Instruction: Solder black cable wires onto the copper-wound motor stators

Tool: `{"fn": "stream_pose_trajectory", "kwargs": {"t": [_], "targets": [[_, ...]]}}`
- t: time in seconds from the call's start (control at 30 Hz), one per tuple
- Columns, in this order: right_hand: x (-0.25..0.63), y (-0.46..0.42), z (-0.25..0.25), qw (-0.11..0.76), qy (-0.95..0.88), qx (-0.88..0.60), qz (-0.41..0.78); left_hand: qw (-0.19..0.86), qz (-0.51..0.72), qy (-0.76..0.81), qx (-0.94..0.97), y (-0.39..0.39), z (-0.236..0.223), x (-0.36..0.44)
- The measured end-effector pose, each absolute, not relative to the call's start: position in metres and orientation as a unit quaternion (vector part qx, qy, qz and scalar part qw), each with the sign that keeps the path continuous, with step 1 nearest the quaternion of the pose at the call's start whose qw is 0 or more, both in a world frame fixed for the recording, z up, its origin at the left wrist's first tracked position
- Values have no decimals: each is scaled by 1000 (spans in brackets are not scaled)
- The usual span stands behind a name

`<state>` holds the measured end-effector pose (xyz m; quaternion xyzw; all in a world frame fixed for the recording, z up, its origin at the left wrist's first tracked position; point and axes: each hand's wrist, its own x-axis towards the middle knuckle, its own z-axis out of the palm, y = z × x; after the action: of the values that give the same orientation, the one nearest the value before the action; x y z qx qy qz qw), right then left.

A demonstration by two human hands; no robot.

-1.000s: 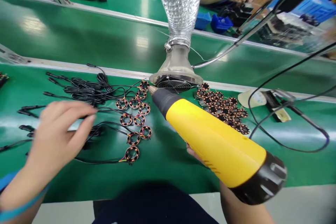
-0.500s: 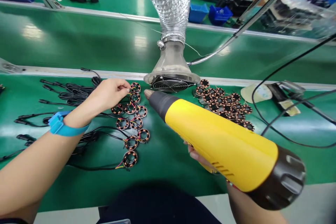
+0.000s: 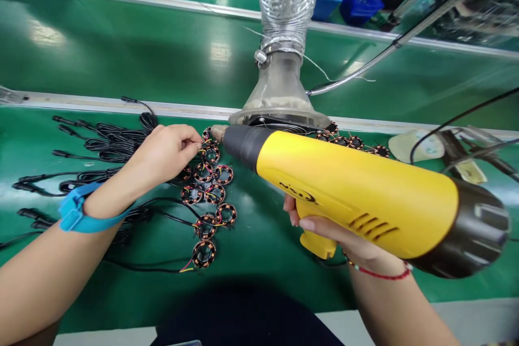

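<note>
My left hand (image 3: 164, 152), with a blue wrist strap, pinches thin wires beside the farthest copper-wound motor stator (image 3: 206, 134). My right hand (image 3: 344, 236) grips a yellow heat gun (image 3: 357, 189) by its handle. The gun's metal nozzle points left, close to that stator and just right of my left fingertips. More ring-shaped stators (image 3: 204, 254) lie in a rough column toward me, with red, yellow and black leads. Their black cables (image 3: 109, 143) lie bundled to the left, partly under my left forearm.
A fume hood (image 3: 279, 92) on a silver duct (image 3: 286, 5) hangs just behind the heat gun. More stators (image 3: 352, 142) lie beyond the gun, mostly hidden by it. Black cords (image 3: 462, 119) cross the right side. Blue bins (image 3: 360, 6) stand on the far bench.
The heat gun has swung up and its nozzle has come left to the farthest stator. My left hand stays at the wires. The view has shifted slightly.
</note>
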<state>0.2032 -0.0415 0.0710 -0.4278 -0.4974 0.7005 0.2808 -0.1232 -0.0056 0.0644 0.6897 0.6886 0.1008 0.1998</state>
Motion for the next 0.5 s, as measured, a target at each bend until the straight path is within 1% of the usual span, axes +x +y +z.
{"fn": "stream_pose_trajectory", "kwargs": {"t": [0.2, 0.4, 0.5], "targets": [[206, -40, 70, 276, -496, -409, 714, 199, 100, 695, 684, -7, 67, -122], [224, -47, 69, 212, -593, -438, 642, 177, 115, 708, 674, -4, 67, -122], [233, -55, 68, 204, -621, -455, 605, 142, 120, 712, 677, 6, 68, -121]]}}
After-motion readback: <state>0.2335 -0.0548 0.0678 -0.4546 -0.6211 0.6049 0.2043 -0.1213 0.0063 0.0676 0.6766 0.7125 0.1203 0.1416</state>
